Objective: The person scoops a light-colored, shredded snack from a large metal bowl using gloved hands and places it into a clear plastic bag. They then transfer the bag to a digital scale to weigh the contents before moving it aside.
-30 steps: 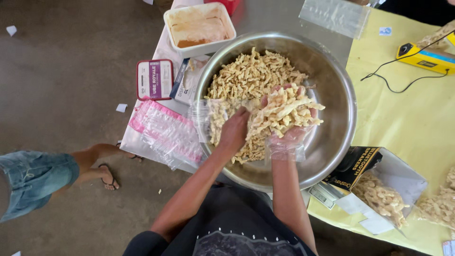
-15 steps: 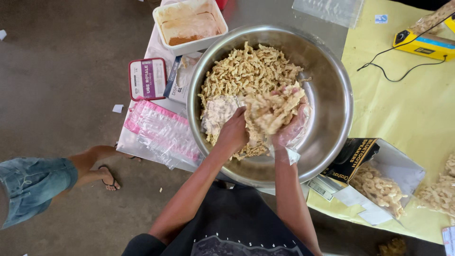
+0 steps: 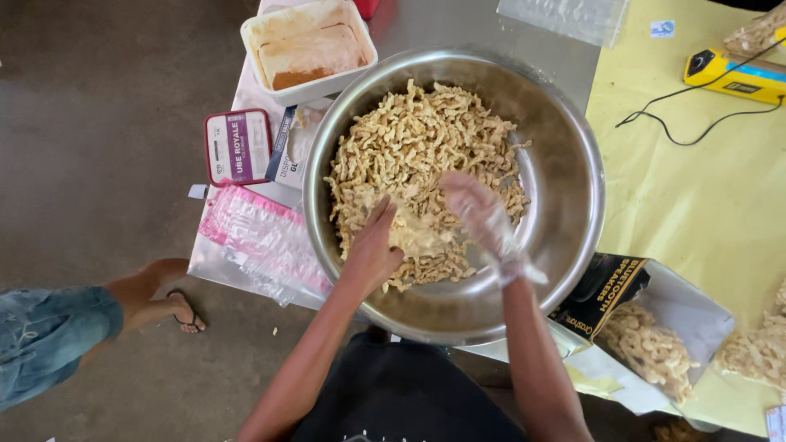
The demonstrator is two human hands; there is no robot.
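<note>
Mixing by hand in the big steel bowl: left hand is bare, fingers curled and pressed into the pale snack sticks, pinching a clump against a soft light patch near mid-bowl; right hand wears a thin clear plastic glove, fingers loosely together and angled down into the same heap, partly motion-blurred, so I cannot tell if it grips anything. Progress, as a judgement: the sticks all sit in the bowl and look evenly tan, heaped on the far and left side with bare metal showing near and right, so most of the coating looks done; the paler clump between the hands looks like the part left to work in. Orientation: the sticks are short curled pieces lying every which way, no common long axis; the heap itself runs roughly from the far rim toward the person. The bowl sits upright, mouth up, on the table, overhanging its near edge. Just beside it at far left is a white rectangular tub smeared with orange-brown residue, nearly empty. A small red-edged lid and a pink-printed stack of plastic bags lie left of the bowl. Right, on yellow paper, an open box lined with a bag holds more sticks. Another person's sandalled foot stands on the floor at left.
</note>
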